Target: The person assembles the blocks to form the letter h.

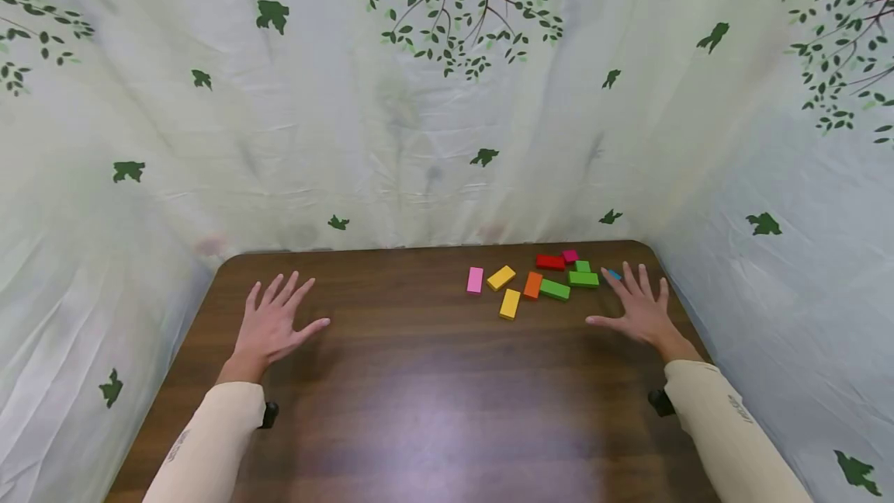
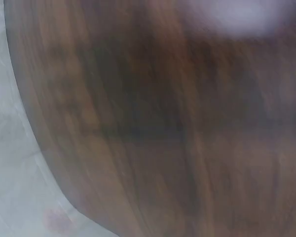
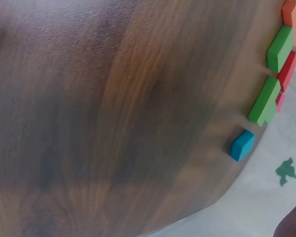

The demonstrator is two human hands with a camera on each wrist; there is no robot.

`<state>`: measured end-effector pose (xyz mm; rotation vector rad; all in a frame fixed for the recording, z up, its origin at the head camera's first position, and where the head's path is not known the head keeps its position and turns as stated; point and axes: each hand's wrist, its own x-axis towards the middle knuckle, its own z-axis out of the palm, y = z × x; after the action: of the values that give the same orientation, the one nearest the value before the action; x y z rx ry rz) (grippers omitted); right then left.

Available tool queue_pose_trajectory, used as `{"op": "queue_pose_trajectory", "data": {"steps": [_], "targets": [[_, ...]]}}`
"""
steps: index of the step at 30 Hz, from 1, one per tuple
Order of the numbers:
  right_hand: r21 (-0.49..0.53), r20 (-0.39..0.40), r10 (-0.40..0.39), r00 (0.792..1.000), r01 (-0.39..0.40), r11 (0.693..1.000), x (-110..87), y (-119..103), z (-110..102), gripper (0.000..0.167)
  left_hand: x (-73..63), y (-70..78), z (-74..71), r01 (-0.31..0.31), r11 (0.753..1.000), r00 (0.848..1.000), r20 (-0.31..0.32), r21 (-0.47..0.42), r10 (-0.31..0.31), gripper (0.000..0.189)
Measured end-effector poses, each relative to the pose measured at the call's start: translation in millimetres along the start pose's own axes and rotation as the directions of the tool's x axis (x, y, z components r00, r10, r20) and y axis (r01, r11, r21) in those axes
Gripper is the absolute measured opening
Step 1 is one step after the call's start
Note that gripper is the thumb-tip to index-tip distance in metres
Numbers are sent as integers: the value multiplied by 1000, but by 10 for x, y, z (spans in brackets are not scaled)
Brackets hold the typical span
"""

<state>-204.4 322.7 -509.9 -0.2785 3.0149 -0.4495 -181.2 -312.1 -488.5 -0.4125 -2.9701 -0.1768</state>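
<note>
My left hand (image 1: pixel 268 326) is spread above the left side of the brown table, holding nothing. Over the right side hovers my right hand (image 1: pixel 639 313), fingers splayed, also holding nothing. Nearest to it is a blue block (image 3: pixel 242 145), partly hidden behind its fingers in the head view. Left of that hand lie two longer green blocks (image 1: pixel 583 279) and a small green one (image 1: pixel 583 266), a red block (image 1: pixel 550 262), a magenta block (image 1: pixel 570 256) and an orange block (image 1: pixel 533 285). Two yellow blocks (image 1: pixel 510 304) and a pink block (image 1: pixel 475 280) lie further left.
The wooden table (image 1: pixel 419 386) has rounded far corners. White cloth (image 1: pixel 300 146) printed with green leaves and branches hangs behind it and at both sides. Dark wrist devices (image 1: pixel 660 402) sit at both cream sleeves. The left wrist view shows only table and cloth.
</note>
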Motion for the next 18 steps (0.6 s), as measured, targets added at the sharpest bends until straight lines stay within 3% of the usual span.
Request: {"op": "queue_pose_trajectory", "data": {"steps": [7,18], "targets": [[16,20,-12,1000,12,1000,86,-62,-24,104,260,168,68,-60,998,998,-19,-34,59,83],[2,20,-30,999,30,1000,231,-196,-24,106,688,519,157,-125,991,992,13,-41,125,83]]}}
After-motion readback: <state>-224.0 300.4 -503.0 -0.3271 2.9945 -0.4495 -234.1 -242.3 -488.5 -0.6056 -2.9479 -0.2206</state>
